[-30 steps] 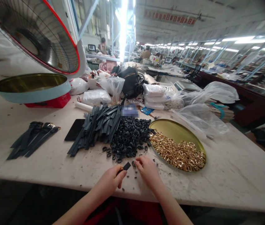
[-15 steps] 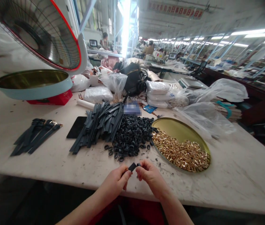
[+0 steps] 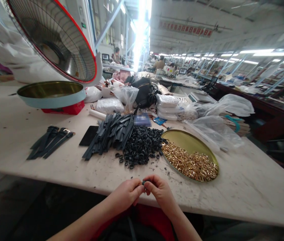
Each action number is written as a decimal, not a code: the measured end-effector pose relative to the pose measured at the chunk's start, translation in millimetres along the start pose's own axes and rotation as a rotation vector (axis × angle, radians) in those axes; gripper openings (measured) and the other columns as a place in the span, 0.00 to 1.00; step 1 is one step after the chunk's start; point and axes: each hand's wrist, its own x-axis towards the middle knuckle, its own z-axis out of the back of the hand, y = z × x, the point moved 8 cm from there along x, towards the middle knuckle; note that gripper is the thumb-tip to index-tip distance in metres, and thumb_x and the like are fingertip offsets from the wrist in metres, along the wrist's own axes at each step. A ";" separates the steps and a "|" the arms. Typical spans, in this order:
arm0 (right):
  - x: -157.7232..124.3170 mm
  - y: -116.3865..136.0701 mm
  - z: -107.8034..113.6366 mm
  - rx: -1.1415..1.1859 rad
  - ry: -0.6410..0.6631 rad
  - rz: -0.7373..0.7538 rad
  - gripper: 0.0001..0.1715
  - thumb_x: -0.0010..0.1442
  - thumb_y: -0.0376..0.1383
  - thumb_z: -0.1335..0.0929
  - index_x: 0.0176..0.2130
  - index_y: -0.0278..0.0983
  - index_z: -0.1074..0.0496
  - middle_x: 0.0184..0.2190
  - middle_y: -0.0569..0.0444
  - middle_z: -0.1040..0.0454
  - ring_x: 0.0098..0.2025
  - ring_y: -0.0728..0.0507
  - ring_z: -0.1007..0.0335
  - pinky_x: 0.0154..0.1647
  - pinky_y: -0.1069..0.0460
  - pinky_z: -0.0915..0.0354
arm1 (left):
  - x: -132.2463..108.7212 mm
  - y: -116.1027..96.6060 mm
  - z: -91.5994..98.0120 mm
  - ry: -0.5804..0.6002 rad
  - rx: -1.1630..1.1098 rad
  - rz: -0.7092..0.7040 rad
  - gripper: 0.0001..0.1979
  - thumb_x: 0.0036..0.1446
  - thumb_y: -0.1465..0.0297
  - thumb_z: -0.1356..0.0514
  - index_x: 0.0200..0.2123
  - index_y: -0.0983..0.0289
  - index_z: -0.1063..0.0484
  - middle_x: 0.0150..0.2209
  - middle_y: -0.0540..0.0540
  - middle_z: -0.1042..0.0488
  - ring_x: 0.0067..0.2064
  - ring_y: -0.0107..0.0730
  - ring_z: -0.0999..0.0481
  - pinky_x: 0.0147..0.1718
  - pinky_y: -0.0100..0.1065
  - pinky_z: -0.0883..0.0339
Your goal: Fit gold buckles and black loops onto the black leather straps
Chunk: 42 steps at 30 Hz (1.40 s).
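Observation:
My left hand (image 3: 129, 191) and my right hand (image 3: 158, 190) meet at the table's front edge, both closed in a pinch. Between the fingertips shows a small dark bit (image 3: 144, 182), where a black strap end and a small loop come together; the fingers cover most of both. The left hand grips the strap, the right hand the loop. Just beyond lies a heap of small black loops (image 3: 144, 145). Left of it is a pile of flat black straps (image 3: 113, 132). To the right, gold-coloured metal pieces (image 3: 189, 162) fill part of a round gold tray (image 3: 192, 137).
Several straps with gold buckles (image 3: 52, 142) lie at the left. A black flat pad (image 3: 89, 135) sits beside the strap pile. Behind stand a pale blue round tin (image 3: 53, 98) on a red box, a red-rimmed fan heater (image 3: 56, 43) and plastic bags (image 3: 222, 110).
My right hand has come against my left, bringing the loop to the strap end, which was in plain sight before and is now mostly covered. The camera view has shifted slightly.

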 end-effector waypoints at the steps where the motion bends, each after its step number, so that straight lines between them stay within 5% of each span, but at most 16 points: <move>1: -1.6 1.1 -0.8 0.010 0.001 -0.010 0.14 0.47 0.44 0.30 0.28 0.35 0.31 0.19 0.59 0.32 0.21 0.51 0.39 0.24 0.55 0.41 | -1.0 -1.0 -1.0 -0.002 -0.020 -0.005 0.15 0.57 0.61 0.54 0.29 0.65 0.34 0.17 0.44 0.39 0.21 0.23 0.40 0.22 0.25 0.46; 6: -7.7 1.1 4.3 0.126 -0.094 -0.047 0.14 0.49 0.44 0.31 0.29 0.35 0.32 0.20 0.60 0.33 0.21 0.52 0.40 0.25 0.55 0.42 | -4.1 9.5 0.1 -0.057 -0.192 0.083 0.14 0.51 0.70 0.50 0.42 0.64 0.44 0.24 0.46 0.32 0.19 0.22 0.38 0.18 0.24 0.44; 11: -7.1 -10.4 1.4 0.112 -0.086 -0.085 0.14 0.50 0.43 0.32 0.30 0.35 0.34 0.20 0.59 0.34 0.22 0.51 0.41 0.26 0.55 0.42 | -0.4 23.5 8.4 -0.151 -0.251 0.141 0.10 0.49 0.68 0.47 0.34 0.62 0.46 0.22 0.46 0.31 0.18 0.22 0.36 0.18 0.25 0.42; 21: 1.3 -10.0 8.9 -0.342 -0.231 0.002 0.10 0.46 0.39 0.31 0.26 0.37 0.36 0.18 0.60 0.36 0.22 0.49 0.40 0.23 0.54 0.44 | 10.8 33.2 2.4 -0.126 -0.183 0.187 0.06 0.49 0.67 0.49 0.30 0.64 0.39 0.23 0.48 0.30 0.19 0.23 0.36 0.18 0.25 0.43; 29: -0.4 -1.9 9.3 -0.080 -0.125 -0.024 0.20 0.56 0.48 0.39 0.27 0.35 0.31 0.21 0.55 0.33 0.27 0.47 0.38 0.30 0.53 0.41 | 24.1 41.3 3.2 -0.045 -0.347 0.235 0.15 0.47 0.58 0.45 0.25 0.65 0.38 0.21 0.47 0.32 0.19 0.21 0.39 0.18 0.24 0.46; 32: -3.5 -7.5 4.7 0.046 -0.114 -0.124 0.17 0.52 0.47 0.34 0.23 0.36 0.34 0.20 0.57 0.33 0.26 0.48 0.38 0.30 0.53 0.40 | 21.7 34.5 3.2 -0.036 -0.323 0.198 0.14 0.49 0.59 0.46 0.26 0.66 0.35 0.23 0.47 0.32 0.20 0.21 0.38 0.20 0.24 0.45; 37: -9.7 -22.9 -16.2 0.330 -0.008 -0.248 0.18 0.47 0.45 0.30 0.36 0.37 0.33 0.28 0.57 0.29 0.29 0.47 0.32 0.34 0.52 0.37 | 17.7 28.8 1.2 -0.058 -0.291 0.105 0.12 0.52 0.63 0.47 0.30 0.66 0.33 0.25 0.48 0.32 0.26 0.24 0.35 0.24 0.24 0.42; 42: -16.2 -32.0 -22.0 0.449 0.053 -0.252 0.15 0.46 0.40 0.28 0.31 0.37 0.35 0.27 0.58 0.29 0.28 0.49 0.32 0.33 0.53 0.38 | 15.1 35.9 2.1 -0.120 -0.259 0.138 0.08 0.51 0.66 0.46 0.32 0.64 0.39 0.23 0.47 0.30 0.25 0.26 0.32 0.24 0.26 0.41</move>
